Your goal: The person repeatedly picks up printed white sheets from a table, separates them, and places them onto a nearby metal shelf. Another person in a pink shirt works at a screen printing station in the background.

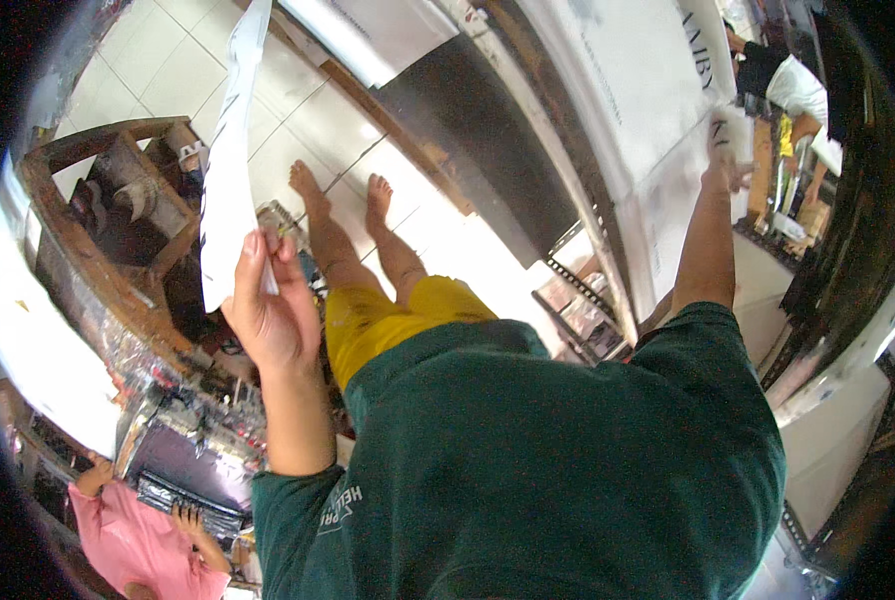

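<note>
My left hand (278,295) is raised on the left, thumb and fingers pinching the lower end of a thin white sheet (233,170). Dark marks run along that sheet's edge, and it stands nearly edge-on. On the far right, my right arm stretches out over a surface covered with large white printed sheets (638,110). My right hand (723,172) is at a smaller white sheet with dark lettering (736,125), which hides part of its fingers. That hand is blurred, but it appears to grip the sheet.
A worn wooden shelf frame (118,130) with compartments stands at left. A dark board (473,110) and a slotted metal rack (578,280) lie between my feet and right arm. A person in pink (143,535) works at lower left; another person (793,85) is at upper right.
</note>
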Motion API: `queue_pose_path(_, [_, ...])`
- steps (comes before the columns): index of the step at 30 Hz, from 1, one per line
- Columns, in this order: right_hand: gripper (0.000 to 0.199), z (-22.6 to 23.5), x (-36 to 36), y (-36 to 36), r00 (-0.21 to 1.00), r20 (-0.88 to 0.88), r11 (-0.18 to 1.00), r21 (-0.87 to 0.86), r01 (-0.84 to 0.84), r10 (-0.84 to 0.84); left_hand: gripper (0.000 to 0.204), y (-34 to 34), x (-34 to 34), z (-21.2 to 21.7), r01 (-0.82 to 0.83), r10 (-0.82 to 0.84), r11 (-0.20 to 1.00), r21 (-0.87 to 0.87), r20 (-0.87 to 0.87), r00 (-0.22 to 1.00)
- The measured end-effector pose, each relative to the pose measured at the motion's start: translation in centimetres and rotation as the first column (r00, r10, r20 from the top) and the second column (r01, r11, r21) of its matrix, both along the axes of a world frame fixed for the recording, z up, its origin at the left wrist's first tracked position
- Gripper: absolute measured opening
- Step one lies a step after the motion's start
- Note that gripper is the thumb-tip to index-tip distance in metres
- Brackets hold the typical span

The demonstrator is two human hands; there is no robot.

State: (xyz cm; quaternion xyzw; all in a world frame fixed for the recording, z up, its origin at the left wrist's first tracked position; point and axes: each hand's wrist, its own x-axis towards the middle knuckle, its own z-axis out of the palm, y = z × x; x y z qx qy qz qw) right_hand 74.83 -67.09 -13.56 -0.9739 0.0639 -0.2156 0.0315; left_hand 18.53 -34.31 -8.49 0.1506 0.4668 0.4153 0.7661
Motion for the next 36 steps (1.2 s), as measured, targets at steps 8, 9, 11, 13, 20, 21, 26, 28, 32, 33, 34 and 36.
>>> queue_pose_path(8, [0.064, -3.6, 9.7, -4.1, 0.969, -0.221, 0.939, -0.343, 0.025, -0.106, 0.025, -0.9, 0.5, -2.2, 0.089, -0.089, 0.996, -0.004, -0.08, 0.993])
queue_pose_path(9, [0.067, -3.9, 10.2, -3.4, 0.972, -0.221, 0.963, -0.268, 0.022, -0.083, 0.026, -1.0, 0.9, -2.1, 0.087, -0.088, 0.996, -0.015, -0.1, 0.991])
queue_pose_path(11, [0.064, -3.2, 7.4, 0.2, 0.975, -0.212, 0.995, -0.086, 0.05, -0.067, 0.03, -1.2, 2.0, -2.1, 0.097, -0.096, 0.995, 0.006, -0.089, 0.991])
queue_pose_path(13, [0.069, -2.9, 6.2, 0.6, 0.96, -0.256, 0.992, 0.016, 0.125, -0.116, 0.03, -1.6, 2.5, -1.9, 0.115, -0.117, 0.993, -0.025, -0.11, 0.987])
queue_pose_path(20, [0.075, -1.4, 6.2, 1.4, 0.924, -0.34, 0.985, -0.052, 0.167, -0.174, 0.033, -2.0, 3.3, -1.5, 0.13, -0.133, 0.991, -0.036, -0.068, 0.989])
queue_pose_path(21, [0.075, -1.2, 6.7, 1.0, 0.923, -0.342, 0.984, -0.091, 0.152, -0.174, 0.033, -1.8, 3.4, -1.1, 0.134, -0.134, 0.991, -0.007, -0.052, 0.99])
queue_pose_path(26, [0.088, 1.6, 2.9, 3.5, 0.983, -0.16, 0.988, 0.106, 0.113, -0.096, 0.034, -1.0, 3.2, 0.5, 0.14, -0.141, 0.99, -0.018, -0.089, 0.986])
queue_pose_path(28, [0.09, 5.8, -3.6, 10.0, 0.998, -0.05, 0.983, 0.178, 0.049, -0.041, 0.032, -0.3, 2.6, 1.1, 0.167, -0.17, 0.985, -0.05, -0.065, 0.983])
queue_pose_path(32, [0.064, 5.0, -13.3, 13.4, 0.849, 0.029, 0.835, 0.168, -0.524, 0.527, 0.022, 0.8, 1.9, 2.7, 0.105, -0.103, 0.975, -0.194, 0.017, 0.995])
queue_pose_path(33, [0.052, 6.3, -17.7, 16.9, 0.733, 0.075, 0.675, 0.338, -0.656, 0.676, 0.02, 1.0, 1.5, 2.8, 0.095, -0.087, 0.968, -0.233, 0.044, 0.995])
queue_pose_path(34, [0.04, 7.7, -22.1, 20.3, 0.599, 0.13, 0.47, 0.497, -0.729, 0.79, 0.02, 1.2, 1.0, 2.5, 0.122, -0.106, 0.968, -0.219, 0.084, 0.991])
queue_pose_path(36, [0.042, 11.3, -31.8, 25.2, 0.323, -0.041, 0.214, 0.826, -0.522, 0.946, 0.021, 1.3, -0.5, 1.3, 0.209, -0.165, 0.964, -0.164, 0.246, 0.955])
